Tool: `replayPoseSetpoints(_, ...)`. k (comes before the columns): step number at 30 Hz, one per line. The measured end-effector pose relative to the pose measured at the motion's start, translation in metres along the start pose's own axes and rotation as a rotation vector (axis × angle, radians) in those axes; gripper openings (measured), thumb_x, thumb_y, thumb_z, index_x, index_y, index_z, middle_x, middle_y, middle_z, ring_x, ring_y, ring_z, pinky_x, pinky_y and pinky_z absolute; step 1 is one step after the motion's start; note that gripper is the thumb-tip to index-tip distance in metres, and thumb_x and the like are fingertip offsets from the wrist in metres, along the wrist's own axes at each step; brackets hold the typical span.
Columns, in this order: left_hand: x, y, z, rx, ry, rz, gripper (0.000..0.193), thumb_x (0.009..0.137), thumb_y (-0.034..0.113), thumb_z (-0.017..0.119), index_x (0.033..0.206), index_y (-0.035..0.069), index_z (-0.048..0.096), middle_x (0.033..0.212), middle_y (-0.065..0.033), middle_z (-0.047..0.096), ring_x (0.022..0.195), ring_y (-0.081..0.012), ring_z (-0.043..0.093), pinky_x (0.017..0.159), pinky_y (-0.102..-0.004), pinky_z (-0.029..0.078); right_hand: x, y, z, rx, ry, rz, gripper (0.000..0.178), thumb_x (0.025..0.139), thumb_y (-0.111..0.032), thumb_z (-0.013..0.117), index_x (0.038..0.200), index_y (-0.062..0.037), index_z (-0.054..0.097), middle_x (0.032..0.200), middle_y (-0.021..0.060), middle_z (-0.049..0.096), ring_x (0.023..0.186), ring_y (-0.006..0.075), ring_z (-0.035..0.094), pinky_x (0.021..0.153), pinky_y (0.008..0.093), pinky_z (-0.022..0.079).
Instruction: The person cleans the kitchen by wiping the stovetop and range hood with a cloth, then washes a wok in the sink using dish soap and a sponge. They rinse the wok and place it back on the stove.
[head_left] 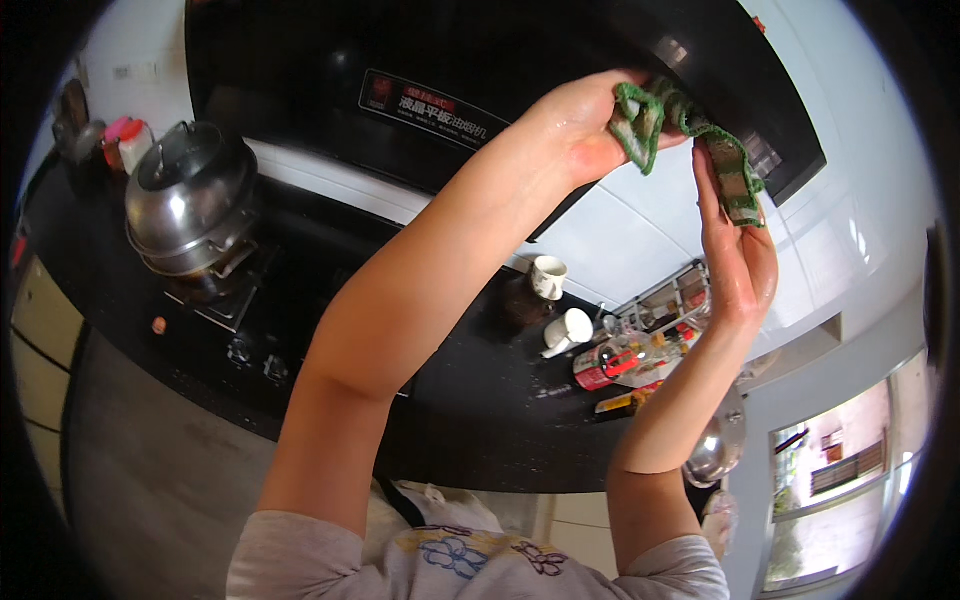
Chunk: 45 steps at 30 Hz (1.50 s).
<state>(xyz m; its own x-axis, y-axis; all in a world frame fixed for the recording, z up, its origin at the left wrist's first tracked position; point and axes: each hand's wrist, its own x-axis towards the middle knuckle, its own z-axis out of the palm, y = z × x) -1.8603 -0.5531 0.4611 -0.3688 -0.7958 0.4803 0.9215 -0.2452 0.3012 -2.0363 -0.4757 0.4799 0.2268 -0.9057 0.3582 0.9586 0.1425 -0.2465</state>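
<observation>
A green-edged cleaning cloth (735, 175) stretches between both raised hands, against the lower right edge of the black range hood (320, 60). My left hand (597, 125) is closed on the cloth's left part, a folded corner hanging in front of the palm; most of its fingers are hidden behind fabric and hood. Lower and to the right, my right hand (738, 250) grips the other end, which drapes over its fingers. The skin of both hands looks wet.
Below the hood runs a black countertop (470, 430). A lidded steel pot (190, 200) stands on the stove at left. Two white mugs (568, 330), bottles (610, 362) and a metal rack (665, 300) line the back wall. A window (835, 480) is at far right.
</observation>
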Motion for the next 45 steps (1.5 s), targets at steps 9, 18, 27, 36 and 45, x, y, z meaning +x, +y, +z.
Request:
replayPoseSetpoints(9, -0.034, 0.019, 0.003, -0.391, 0.081, 0.194, 0.004, 0.085, -0.003, 0.053, 0.084, -0.007, 0.052, 0.092, -0.0162, 0.055, 0.086, -0.0252, 0.06, 0.091, -0.0387, 0.052, 0.021, 0.049, 0.015, 0.118, 0.01, 0.011, 0.056, 0.092, 0.003, 0.03, 0.144, 0.0093, 0.008, 0.152, 0.0231, 0.01, 0.142, 0.0338, 0.011, 0.118, 0.0473, 0.016)
replayPoseSetpoints(18, -0.082, 0.141, -0.009, -0.403, 0.12, 0.21, 0.005, 0.084, -0.006, 0.048, 0.08, -0.002, 0.049, 0.088, -0.0125, 0.053, 0.08, -0.0217, 0.054, 0.079, -0.0341, 0.046, 0.057, 0.17, 0.032, 0.076, -0.116, -0.056, 0.103, 0.057, 0.015, 0.035, 0.147, -0.0023, -0.012, 0.156, 0.0122, -0.01, 0.144, 0.0288, -0.009, 0.119, 0.0475, 0.005)
replayPoseSetpoints(27, -0.129, 0.319, -0.058, -0.324, 0.066, 0.422, 0.009, 0.086, -0.005, 0.045, 0.083, -0.007, 0.053, 0.09, -0.015, 0.056, 0.086, -0.0231, 0.057, 0.085, -0.0362, 0.05, 0.138, 0.348, 0.042, 0.162, -0.155, 0.14, 0.103, 0.052, 0.02, 0.029, 0.148, -0.0004, -0.004, 0.156, 0.0136, -0.004, 0.143, 0.0306, -0.008, 0.119, 0.0471, 0.007)
replayPoseSetpoints(36, -0.173, 0.452, -0.089, -0.339, 0.045, 0.674, 0.01, 0.087, -0.006, 0.046, 0.095, -0.01, 0.05, 0.095, -0.0169, 0.057, 0.092, -0.0283, 0.06, 0.093, -0.0425, 0.051, 0.219, 0.484, 0.041, 0.245, -0.229, 0.464, 0.092, 0.061, 0.021, 0.029, 0.147, 0.0011, 0.005, 0.156, 0.0155, 0.004, 0.144, 0.0291, 0.001, 0.119, 0.0462, 0.014)
replayPoseSetpoints(45, -0.218, 0.512, -0.063, 0.813, 0.568, 0.651, 0.035, 0.085, 0.015, 0.066, 0.118, 0.008, 0.056, 0.111, -0.0166, 0.061, 0.091, -0.02, 0.059, 0.083, -0.0314, 0.05, 0.317, 0.566, 0.035, 0.25, -0.292, 0.753, 0.042, 0.096, -0.011, 0.031, 0.133, 0.0077, 0.037, 0.143, 0.0224, 0.036, 0.137, 0.034, 0.026, 0.116, 0.0529, 0.014)
